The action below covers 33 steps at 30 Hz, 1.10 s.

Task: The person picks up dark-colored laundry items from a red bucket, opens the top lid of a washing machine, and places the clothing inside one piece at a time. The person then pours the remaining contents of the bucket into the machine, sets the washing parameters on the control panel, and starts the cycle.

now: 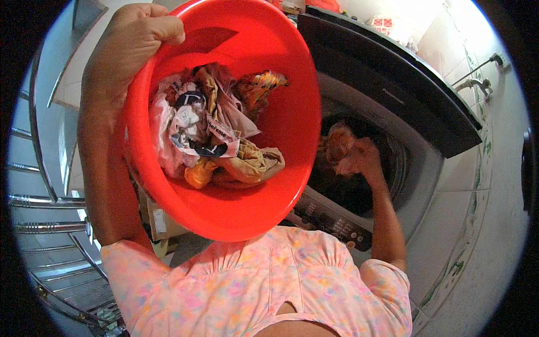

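My left hand (145,27) grips the rim of a large red plastic basin (252,210), tilted towards me at chest height. Crumpled clothes (210,135) lie bunched in it, among them pink, printed, tan and orange fabric. On the right, my right hand (362,158) reaches into the drum (391,185) of a top-loading washing machine (421,185). Its fingers close on a bunched orange-brown cloth (340,141). The drum is dark, so whatever lies deeper inside is hidden. The basin covers part of the machine's left side.
The machine's dark Panasonic lid (387,88) stands raised behind the drum. Its control panel (332,219) faces me. A tiled wall (459,227) with a tap (480,86) borders the right. To the left stand a metal rack (50,227) and a cardboard box (164,221).
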### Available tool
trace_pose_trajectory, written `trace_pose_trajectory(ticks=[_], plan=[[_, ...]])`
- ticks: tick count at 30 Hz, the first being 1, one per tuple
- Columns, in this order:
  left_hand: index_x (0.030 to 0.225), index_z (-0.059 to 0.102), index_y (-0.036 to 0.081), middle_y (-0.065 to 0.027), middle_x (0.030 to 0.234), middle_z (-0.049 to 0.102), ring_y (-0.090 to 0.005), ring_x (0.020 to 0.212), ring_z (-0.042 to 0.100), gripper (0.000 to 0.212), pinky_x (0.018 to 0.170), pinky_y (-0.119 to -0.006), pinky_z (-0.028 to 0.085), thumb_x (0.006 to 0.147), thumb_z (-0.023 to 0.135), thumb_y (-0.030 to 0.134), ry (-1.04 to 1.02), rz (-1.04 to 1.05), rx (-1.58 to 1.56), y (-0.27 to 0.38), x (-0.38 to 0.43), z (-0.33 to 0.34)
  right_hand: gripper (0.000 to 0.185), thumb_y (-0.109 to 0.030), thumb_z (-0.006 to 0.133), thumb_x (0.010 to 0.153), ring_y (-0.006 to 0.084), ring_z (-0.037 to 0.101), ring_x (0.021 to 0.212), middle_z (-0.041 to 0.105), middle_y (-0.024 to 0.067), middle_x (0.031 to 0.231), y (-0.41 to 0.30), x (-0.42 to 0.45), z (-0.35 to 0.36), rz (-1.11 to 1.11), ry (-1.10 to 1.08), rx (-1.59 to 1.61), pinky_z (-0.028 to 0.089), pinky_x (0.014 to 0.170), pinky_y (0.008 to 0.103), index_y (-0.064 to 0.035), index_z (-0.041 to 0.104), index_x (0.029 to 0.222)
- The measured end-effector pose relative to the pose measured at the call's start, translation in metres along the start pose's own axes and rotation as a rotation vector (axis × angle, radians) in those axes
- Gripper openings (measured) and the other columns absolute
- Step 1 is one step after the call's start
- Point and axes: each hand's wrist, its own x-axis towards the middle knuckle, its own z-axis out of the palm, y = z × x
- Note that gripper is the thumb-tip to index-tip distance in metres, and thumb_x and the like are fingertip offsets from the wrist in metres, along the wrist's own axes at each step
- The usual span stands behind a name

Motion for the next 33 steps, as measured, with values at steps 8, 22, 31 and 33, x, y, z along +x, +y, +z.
trace_pose_trajectory(ticks=[8,22,31,33], plan=[[0.085,0.054,-0.007,-0.0121,0.073,0.060,-0.0163,0.060,0.058,0.026,0.063,-0.026,0.049,0.062,0.051,0.004,0.121,0.020,-0.029,0.002,-0.011,0.011,0.022,-0.006,0.061,0.067,0.0293,0.053,0.084,0.055,0.0144,0.090,-0.106,0.063,0.031,-0.423,0.218,-0.242,0.044,0.073,0.0352,-0.0062,0.061,0.089],[0.078,0.056,-0.007,-0.0108,0.066,0.058,-0.0144,0.054,0.057,0.021,0.056,-0.025,0.048,0.060,0.051,0.002,0.121,0.062,0.103,0.007,-0.011,0.011,0.031,-0.020,0.050,0.072,0.0264,0.047,0.088,0.046,0.0072,0.095,-0.134,0.118,0.118,-0.814,-0.061,-0.659,0.044,0.071,0.0372,-0.0215,0.053,0.102],[0.079,0.055,-0.006,-0.0103,0.066,0.058,-0.0146,0.054,0.056,0.022,0.055,-0.025,0.048,0.060,0.051,0.004,0.135,0.040,0.059,0.004,-0.013,0.007,0.034,-0.032,0.067,0.066,0.0255,0.059,0.072,0.061,0.0072,0.079,-0.148,0.080,0.050,-0.137,-0.098,-0.138,0.047,0.064,0.0321,-0.0051,0.060,0.084],[0.080,0.055,-0.006,-0.0104,0.067,0.058,-0.0148,0.054,0.056,0.022,0.056,-0.025,0.048,0.060,0.051,0.004,0.095,0.048,0.042,0.008,-0.012,0.007,0.032,-0.027,0.064,0.071,0.0170,0.059,0.069,0.061,0.0056,0.076,-0.122,0.080,0.049,0.075,-0.094,0.508,0.046,0.063,0.0266,-0.0002,0.059,0.087]])
